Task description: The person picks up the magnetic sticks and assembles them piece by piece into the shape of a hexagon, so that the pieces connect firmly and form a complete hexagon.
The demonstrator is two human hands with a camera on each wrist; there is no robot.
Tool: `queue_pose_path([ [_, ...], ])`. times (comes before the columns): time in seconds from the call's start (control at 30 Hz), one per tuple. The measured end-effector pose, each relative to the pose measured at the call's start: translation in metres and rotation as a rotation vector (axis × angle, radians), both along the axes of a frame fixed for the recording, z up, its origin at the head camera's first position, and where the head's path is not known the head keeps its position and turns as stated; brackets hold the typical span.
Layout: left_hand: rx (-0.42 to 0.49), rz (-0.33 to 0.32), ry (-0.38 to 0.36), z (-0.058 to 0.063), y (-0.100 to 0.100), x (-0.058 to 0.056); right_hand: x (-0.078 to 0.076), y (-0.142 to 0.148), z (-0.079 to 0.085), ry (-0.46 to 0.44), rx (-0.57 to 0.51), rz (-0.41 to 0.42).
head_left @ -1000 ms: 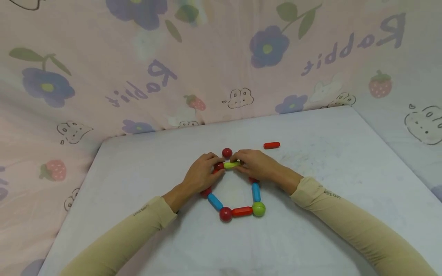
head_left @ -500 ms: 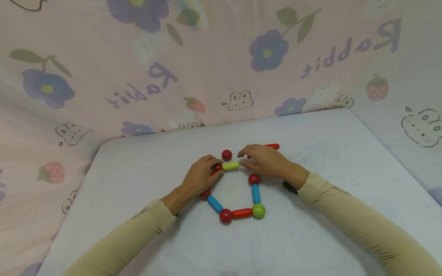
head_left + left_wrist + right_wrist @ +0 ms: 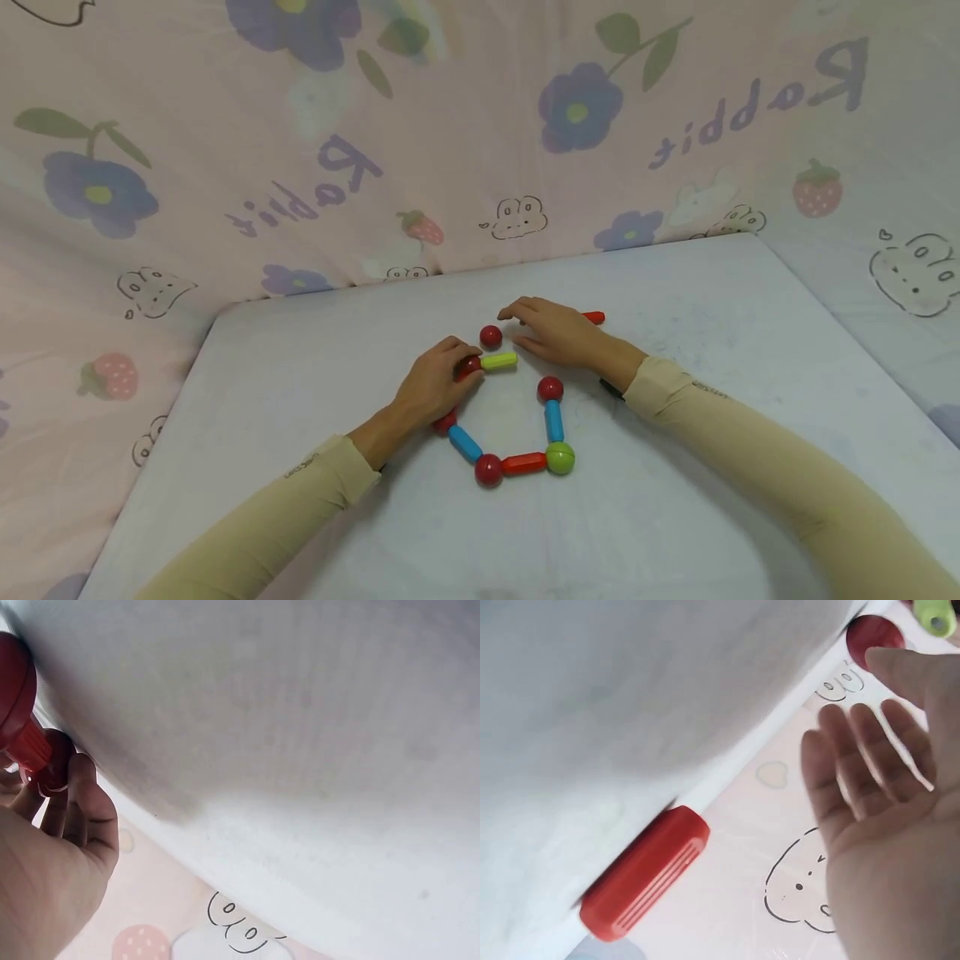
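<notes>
With thumb and fingers, my left hand [image 3: 433, 385] pinches a red ball [image 3: 58, 761] at the upper left of a chain of toy rods and balls. A yellow-green rod [image 3: 499, 361] sticks out rightward from that ball, its far end free. The chain runs on through a blue rod [image 3: 466, 444], a red ball [image 3: 489, 470], a red rod [image 3: 524, 463] and a green ball [image 3: 560, 457], then up another blue rod [image 3: 554, 422] to a red end ball [image 3: 550, 389]. My right hand [image 3: 558, 333], fingers spread and holding nothing, hovers beside a loose red ball [image 3: 491, 337].
A loose red rod [image 3: 645, 874] lies on the white table [image 3: 675, 500], partly behind my right hand in the head view. A patterned cloth [image 3: 465, 125] hangs along the table's back edge.
My right hand has let go of the yellow-green rod, drawn back, then moved up and left toward the loose red ball. My left hand keeps its hold.
</notes>
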State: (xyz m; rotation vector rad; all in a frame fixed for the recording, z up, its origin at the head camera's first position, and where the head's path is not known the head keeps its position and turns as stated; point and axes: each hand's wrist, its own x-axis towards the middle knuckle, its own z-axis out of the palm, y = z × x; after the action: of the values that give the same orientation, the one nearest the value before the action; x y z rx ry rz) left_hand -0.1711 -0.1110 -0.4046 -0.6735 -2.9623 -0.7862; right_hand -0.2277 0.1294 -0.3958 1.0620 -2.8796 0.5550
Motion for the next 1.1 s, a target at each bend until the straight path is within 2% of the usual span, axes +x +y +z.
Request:
queue_pose_path([
  [0.2, 0.019, -0.018, 0.019, -0.002, 0.0, 0.001, -0.01, -0.01, -0.004, -0.048, -0.057, 0.132],
  [0.33, 0.031, -0.001, 0.016, -0.004, 0.0, 0.001, -0.012, -0.011, -0.005, -0.058, -0.061, 0.171],
  [0.53, 0.03, 0.018, 0.012, -0.002, -0.001, 0.0, -0.011, -0.009, -0.004, -0.019, -0.004, 0.091],
  [0.73, 0.04, 0.011, 0.005, -0.002, -0.003, 0.0, -0.011, -0.009, -0.004, -0.13, 0.028, 0.029],
  [0.87, 0.042, 0.013, 0.01, -0.002, -0.003, 0.0, -0.009, -0.011, -0.004, -0.174, 0.043, 0.019],
  [1.1, 0.035, 0.011, 0.0, 0.0, -0.002, 0.001, -0.008, -0.012, -0.005, -0.165, 0.057, 0.038],
])
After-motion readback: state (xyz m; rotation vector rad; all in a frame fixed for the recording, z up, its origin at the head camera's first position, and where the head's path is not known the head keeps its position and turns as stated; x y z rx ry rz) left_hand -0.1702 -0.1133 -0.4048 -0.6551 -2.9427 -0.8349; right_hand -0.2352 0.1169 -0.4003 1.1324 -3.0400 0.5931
